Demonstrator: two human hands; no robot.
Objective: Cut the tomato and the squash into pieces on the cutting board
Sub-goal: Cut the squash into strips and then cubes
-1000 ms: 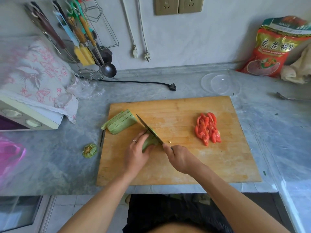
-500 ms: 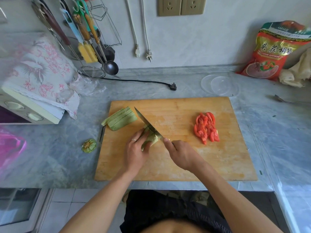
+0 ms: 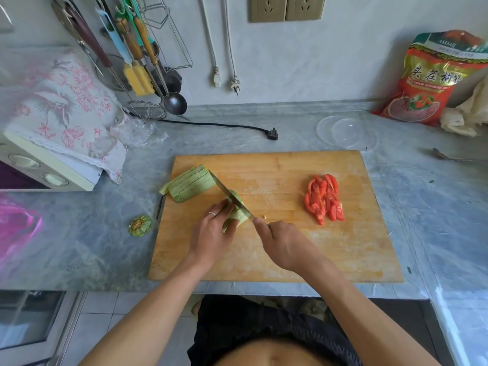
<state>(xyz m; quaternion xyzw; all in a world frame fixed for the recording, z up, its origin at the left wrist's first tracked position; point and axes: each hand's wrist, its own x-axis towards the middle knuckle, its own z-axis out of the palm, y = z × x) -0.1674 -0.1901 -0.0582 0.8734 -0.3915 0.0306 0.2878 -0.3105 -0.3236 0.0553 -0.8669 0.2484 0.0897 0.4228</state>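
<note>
1. My left hand (image 3: pixel 211 233) curls over one squash piece (image 3: pixel 237 216) near the middle of the board (image 3: pixel 277 260), fingers bent and pressing it down.
2. My right hand (image 3: pixel 284 244) is closed around one knife (image 3: pixel 232 198); its blade rests across that piece.
3. One stack of squash slices (image 3: pixel 190 184) lies at the board's far left corner.
4. One heap of tomato pieces (image 3: pixel 323 198) sits on the right.
5. One squash stem end (image 3: pixel 140 225) lies off the board, left.

A home kitchen: a grey marble-patterned bench (image 3: pixel 237 133) carries a wooden cutting board (image 3: pixel 343 249). Behind the board, metal ladles and strainers (image 3: pixel 148 83) hang on the wall beside beige wall sockets (image 3: pixel 287 7).
</note>
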